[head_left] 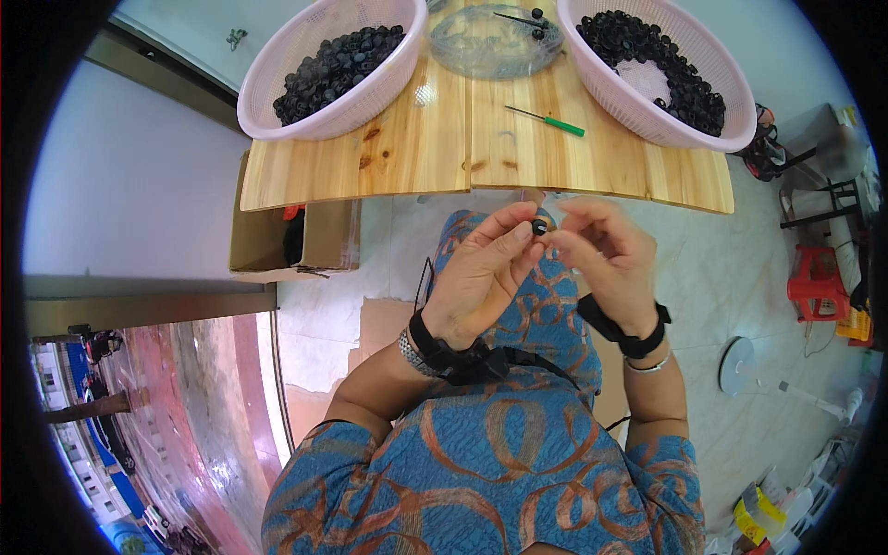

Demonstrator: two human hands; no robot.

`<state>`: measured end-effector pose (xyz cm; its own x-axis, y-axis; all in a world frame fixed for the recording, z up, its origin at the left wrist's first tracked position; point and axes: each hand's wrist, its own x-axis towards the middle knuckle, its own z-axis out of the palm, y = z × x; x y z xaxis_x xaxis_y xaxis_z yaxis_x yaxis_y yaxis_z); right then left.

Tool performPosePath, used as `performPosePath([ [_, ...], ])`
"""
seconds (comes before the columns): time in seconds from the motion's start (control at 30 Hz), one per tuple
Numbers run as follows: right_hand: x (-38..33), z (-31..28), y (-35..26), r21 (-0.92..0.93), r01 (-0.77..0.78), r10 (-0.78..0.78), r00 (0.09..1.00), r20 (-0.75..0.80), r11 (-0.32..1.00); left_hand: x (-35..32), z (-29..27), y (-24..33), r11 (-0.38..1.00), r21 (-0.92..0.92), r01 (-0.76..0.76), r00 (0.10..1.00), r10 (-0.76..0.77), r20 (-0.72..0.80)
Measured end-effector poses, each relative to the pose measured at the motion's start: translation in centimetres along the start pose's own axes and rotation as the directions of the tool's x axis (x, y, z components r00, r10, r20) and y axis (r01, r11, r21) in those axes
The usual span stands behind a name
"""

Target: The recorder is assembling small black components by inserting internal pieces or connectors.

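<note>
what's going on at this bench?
A person seated at a wooden table has a small black part pinched in the left hand, just off the table's near edge. The right hand is close beside it, fingers curled; whether it touches the part can't be made out. On the table, a green-handled screwdriver lies between two pink baskets, left and right, both holding many black pieces.
</note>
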<state>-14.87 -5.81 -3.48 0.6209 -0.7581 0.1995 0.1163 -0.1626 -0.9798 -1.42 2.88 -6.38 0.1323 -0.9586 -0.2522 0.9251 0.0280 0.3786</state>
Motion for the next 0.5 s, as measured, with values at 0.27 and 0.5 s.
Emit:
performPosePath([
  [0.27, 6.2, -8.0, -6.9, -0.656, 0.166, -0.271, 0.960, -0.061, 0.736, -0.1, 0.1, 1.6, 0.999, -0.031, 0.026, 0.997, -0.028, -0.074],
  [0.5, 15.7, -16.3, -6.9, -0.974, 0.142, 0.037, 0.988, 0.151, 0.176, 0.0, -0.1, 1.3, 0.999, -0.001, 0.035, 0.999, -0.035, -0.038],
])
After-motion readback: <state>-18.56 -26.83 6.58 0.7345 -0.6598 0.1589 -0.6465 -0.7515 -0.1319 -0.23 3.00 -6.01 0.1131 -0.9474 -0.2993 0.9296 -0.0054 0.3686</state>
